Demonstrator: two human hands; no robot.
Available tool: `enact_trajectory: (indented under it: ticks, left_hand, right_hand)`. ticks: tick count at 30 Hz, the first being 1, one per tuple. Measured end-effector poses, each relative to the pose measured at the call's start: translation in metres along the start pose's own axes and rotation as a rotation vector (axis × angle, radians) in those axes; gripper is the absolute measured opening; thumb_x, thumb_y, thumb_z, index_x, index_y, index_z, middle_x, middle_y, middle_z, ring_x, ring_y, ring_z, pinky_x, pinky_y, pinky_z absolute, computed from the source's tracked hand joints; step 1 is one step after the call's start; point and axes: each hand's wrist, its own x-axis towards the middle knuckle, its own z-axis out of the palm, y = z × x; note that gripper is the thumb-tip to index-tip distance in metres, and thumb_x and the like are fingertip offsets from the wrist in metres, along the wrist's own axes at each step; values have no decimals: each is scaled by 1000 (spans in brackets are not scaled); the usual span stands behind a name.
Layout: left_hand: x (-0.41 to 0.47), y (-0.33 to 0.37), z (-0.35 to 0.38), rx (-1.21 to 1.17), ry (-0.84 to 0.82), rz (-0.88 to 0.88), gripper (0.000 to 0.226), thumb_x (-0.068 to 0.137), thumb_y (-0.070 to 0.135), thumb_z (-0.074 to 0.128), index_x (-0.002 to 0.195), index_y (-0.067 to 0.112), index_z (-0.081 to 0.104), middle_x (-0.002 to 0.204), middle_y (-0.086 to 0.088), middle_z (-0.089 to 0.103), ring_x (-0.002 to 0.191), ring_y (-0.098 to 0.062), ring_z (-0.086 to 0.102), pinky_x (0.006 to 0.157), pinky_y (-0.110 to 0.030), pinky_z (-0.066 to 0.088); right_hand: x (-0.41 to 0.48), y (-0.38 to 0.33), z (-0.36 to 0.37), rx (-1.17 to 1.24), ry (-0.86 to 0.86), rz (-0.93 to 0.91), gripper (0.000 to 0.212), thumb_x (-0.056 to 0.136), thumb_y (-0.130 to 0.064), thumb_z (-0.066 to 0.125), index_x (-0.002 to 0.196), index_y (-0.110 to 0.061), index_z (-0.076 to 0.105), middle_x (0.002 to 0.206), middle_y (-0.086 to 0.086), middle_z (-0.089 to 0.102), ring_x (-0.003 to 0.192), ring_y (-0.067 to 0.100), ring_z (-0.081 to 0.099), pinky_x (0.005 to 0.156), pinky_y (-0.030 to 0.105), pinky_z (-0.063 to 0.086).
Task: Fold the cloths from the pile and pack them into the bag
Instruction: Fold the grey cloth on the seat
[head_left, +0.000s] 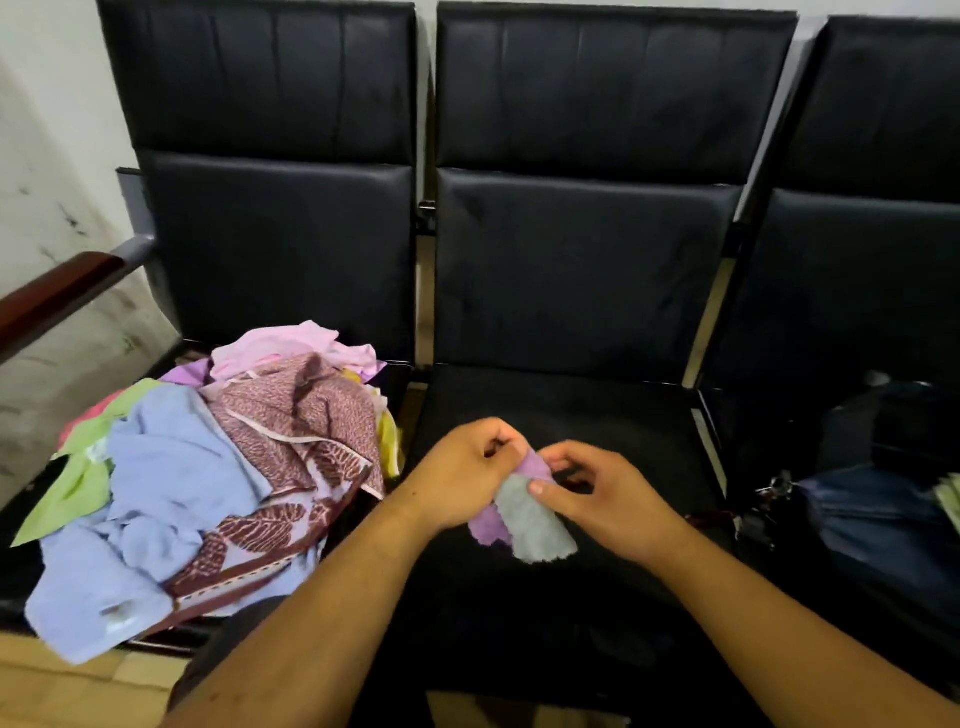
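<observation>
Three black padded seats (582, 270) in a row, backs upright, filling the frame from 9 to 3 o'clock. On the leftmost seat, at 8 o'clock, a loose pile of cloths (208, 467): a pale blue cloth (156, 499) sprawled across the front and hanging over the seat edge, a maroon leaf-patterned cloth (296, 431) draped over the middle, a pink cloth (291, 345) at the back of the heap, a green cloth (78, 488) poking out at the left side. On the rightmost seat, at 4 o'clock, a dark blue bag (878, 519), partly cut off by the frame edge, its opening hard to make out. Wooden armrest (57, 296) at 9 o'clock, against a pale wall. Over the middle seat, just below centre, a small purple-and-grey cloth (524, 514), bunched and partly folded, held above the seat cushion between both hands, its grey end hanging down toward 6 o'clock. Left hand (462, 478) curled closed around the purple upper part, knuckles up. Right hand (597, 493) pinching the cloth's upper right edge, thumb (540, 487) pressed on the grey side, remaining fingers loosely curved and part open. Both forearms bare, entering from 6 o'clock.
</observation>
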Motion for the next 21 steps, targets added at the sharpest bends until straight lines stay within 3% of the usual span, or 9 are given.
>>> enact_trajectory:
  ticks: [1,4,6,10,15,17,21]
  left_hand:
    - [5,-2,9,-19,-10,-25,13,101,32,58,98,33,71,95,13,71,91,-3,66,80,-25,51]
    - [11,-9,27,-6,-30,-62,14,102,36,57,102,33,71,95,13,73,90,-3,68,87,-31,56]
    - [11,-11,37,21,-80,-66,18,101,44,57,103,33,71,95,12,74,91,-3,69,89,-34,57]
    - [11,-8,56,61,-223,-72,21,89,51,71,102,34,71,98,13,75,94,-4,71,91,-33,57]
    - [16,-9,59,151,-181,-63,10,91,48,71,94,39,72,94,20,72,91,5,66,88,-26,51]
    - [13,-7,61,80,-231,-75,15,92,53,67,100,41,71,98,19,72,93,4,67,86,-23,50]
    - [6,-11,70,48,-291,-48,28,88,58,69,110,42,67,112,21,71,108,3,65,99,-31,53]
  right_hand:
    - [-2,12,-5,23,11,20,12,95,-29,71,104,-36,74,98,-10,74,93,6,70,81,26,56]
    - [-7,36,-13,67,62,86,16,99,-27,64,94,-34,77,85,-7,74,79,7,69,67,21,55]
    - [-5,44,-13,85,119,95,16,99,-29,65,90,-27,78,82,-4,73,79,9,69,70,20,54]
    - [-7,49,-19,134,177,155,27,97,-37,65,74,-26,73,70,-4,68,67,12,64,66,32,52]
    - [-2,50,-26,187,313,195,24,95,-38,68,82,-19,76,82,-4,75,84,11,72,83,35,60]
    - [-2,49,-24,201,317,200,24,94,-37,70,79,-19,76,81,-3,75,84,12,73,84,36,61]
    - [-5,44,-22,269,297,167,29,94,-32,71,76,-11,74,79,6,74,85,21,73,82,39,60]
